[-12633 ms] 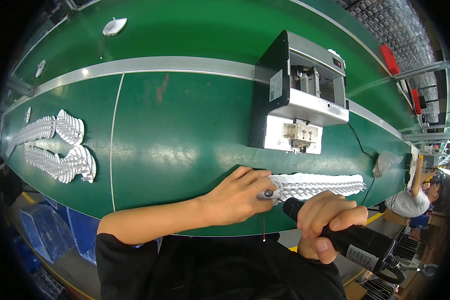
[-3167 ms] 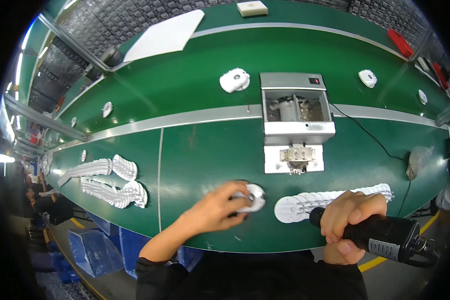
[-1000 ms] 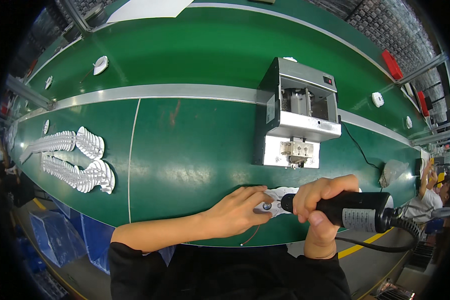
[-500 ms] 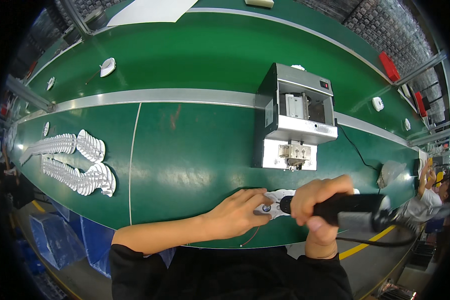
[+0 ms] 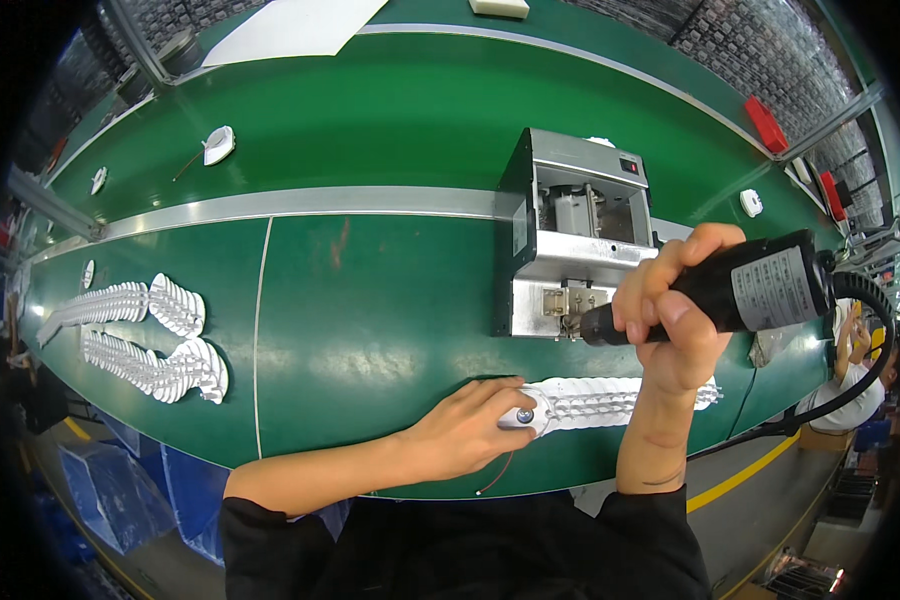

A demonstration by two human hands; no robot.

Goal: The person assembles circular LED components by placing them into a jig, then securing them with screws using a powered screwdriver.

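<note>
Lying at far L on the green surface [image 5: 315, 340] were two rows of white parts [image 5: 155, 364]. Ctr.: L hand [image 5: 462, 428], fingers closed round a round white part [image 5: 513, 417], red lead [image 5: 497, 477] trailing twd. the person; adj. R, a row of white pcs. [image 5: 595, 402] (contact unclear). R of ctr.: R hand [image 5: 675, 300] gripped a black power driver [image 5: 725, 285]. Its nose had risen from beside the part to the metal block [image 5: 560, 301] of the machine [image 5: 585, 245] (contact n/d), i.e., only the L hand apparently remained on the part.
</note>
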